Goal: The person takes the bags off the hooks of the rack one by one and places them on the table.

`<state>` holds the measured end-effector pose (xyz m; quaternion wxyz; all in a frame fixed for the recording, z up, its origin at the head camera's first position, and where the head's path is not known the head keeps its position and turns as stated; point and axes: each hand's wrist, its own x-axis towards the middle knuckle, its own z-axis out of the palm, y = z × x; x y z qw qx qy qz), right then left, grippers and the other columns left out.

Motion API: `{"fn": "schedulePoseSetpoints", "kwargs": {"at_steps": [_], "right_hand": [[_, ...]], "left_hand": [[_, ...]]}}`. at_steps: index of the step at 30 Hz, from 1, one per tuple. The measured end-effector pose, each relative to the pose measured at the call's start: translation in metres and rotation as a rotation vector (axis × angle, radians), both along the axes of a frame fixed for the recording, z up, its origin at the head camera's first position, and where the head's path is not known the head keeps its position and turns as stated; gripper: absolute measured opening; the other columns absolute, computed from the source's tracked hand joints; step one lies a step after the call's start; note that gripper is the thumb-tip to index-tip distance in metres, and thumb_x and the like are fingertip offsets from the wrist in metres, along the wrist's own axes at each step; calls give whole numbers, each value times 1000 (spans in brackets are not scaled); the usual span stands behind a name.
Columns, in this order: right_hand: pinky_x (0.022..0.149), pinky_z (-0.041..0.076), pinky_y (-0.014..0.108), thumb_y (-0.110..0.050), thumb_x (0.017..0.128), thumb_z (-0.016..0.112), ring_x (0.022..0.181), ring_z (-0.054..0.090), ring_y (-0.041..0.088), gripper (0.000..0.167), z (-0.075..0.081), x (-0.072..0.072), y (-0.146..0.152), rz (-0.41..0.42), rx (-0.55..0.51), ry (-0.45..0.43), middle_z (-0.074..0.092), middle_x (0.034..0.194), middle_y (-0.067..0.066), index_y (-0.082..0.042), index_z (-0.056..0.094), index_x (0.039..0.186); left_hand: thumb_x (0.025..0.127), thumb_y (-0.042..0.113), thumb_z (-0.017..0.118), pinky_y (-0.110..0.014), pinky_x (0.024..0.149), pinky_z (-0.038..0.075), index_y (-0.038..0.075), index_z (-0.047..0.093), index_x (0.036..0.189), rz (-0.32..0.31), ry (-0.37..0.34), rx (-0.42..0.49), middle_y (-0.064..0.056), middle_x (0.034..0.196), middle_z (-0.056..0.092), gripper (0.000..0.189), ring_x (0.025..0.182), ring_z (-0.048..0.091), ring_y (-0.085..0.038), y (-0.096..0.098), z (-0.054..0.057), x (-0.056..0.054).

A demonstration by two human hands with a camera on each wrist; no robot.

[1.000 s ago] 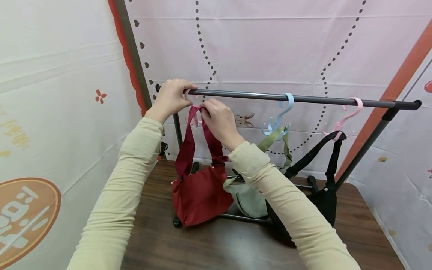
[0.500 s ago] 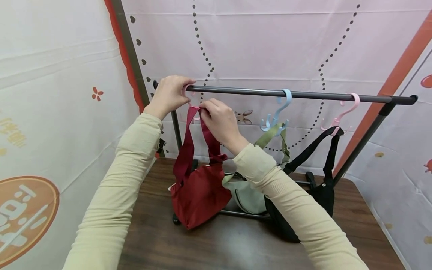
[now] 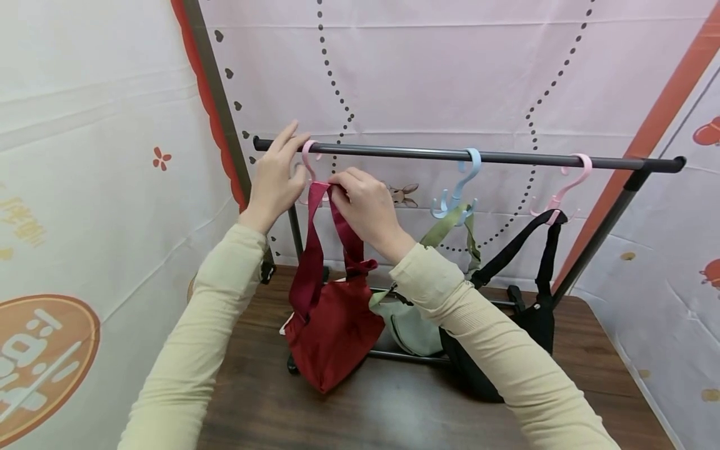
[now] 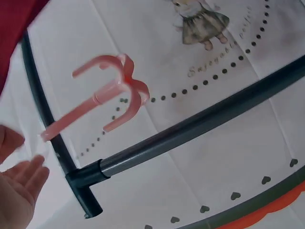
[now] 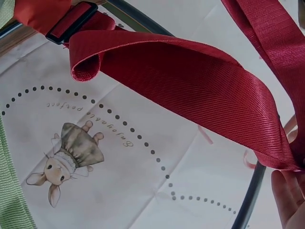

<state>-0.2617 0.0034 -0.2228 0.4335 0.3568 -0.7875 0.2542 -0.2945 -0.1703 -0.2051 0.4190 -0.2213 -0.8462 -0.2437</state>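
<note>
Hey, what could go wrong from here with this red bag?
The pink hook near the left hand looks bare in the left wrist view, so the red bag might drop if the right hand releases its strap early. The left hand isn't gripping that hook, so it could swing or slide along the rail if bumped.
</note>
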Motion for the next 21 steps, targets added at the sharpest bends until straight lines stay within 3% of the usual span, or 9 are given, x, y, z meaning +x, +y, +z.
{"fn": "schedulePoseSetpoints", "kwargs": {"at_steps": [3, 5, 8, 14, 17, 21], "right_hand": [[69, 49, 25, -3, 85, 54, 76, 59, 15, 15, 1, 1, -2, 6, -2, 3, 65, 83, 6, -4, 69, 90], [69, 49, 25, -3, 85, 54, 75, 59, 15, 16, 2, 1, -2, 6, -6, 4, 65, 83, 6, -4, 69, 89], [69, 49, 25, -2, 85, 54, 75, 59, 14, 16, 3, 0, -2, 10, -17, 4, 65, 82, 5, -4, 69, 88], [69, 49, 25, -2, 85, 53, 75, 59, 14, 16, 3, 0, -3, 18, -28, -8, 64, 82, 5, -4, 69, 88], [70, 49, 24, -2, 86, 53, 75, 59, 14, 16, 3, -1, -4, 17, -26, -10, 65, 83, 5, -4, 69, 88], [70, 49, 24, -3, 86, 53, 75, 59, 14, 16, 3, -1, -3, 20, -25, -9, 65, 83, 5, -5, 69, 89]], "left_hand": [[83, -2, 45, -34, 63, 42, 5, 57, 121, 26, 51, 113, -8, 135, 46, 41, 113, 52, -24, -2, -17, 16], [85, 2, 46, -39, 80, 45, 3, 58, 120, 24, 58, 187, -10, 133, 48, 37, 117, 49, -24, -4, -32, 27], [89, 12, 47, -43, 101, 33, 0, 56, 121, -1, 4, 268, -13, 133, 47, 35, 125, 41, -23, -5, -62, 43], [91, 30, 47, -48, 103, 26, 2, 44, 133, -28, -172, 360, -12, 141, 37, 51, 130, 32, -26, -6, -137, 77], [85, 34, 58, -51, 102, 26, 6, 36, 138, 35, -265, 385, -10, 144, 32, 65, 131, 29, -28, -6, -176, 90], [73, 35, 72, -53, 100, 27, 6, 29, 141, 196, -374, 431, -12, 145, 27, 85, 130, 27, -32, -4, -224, 99]]}}
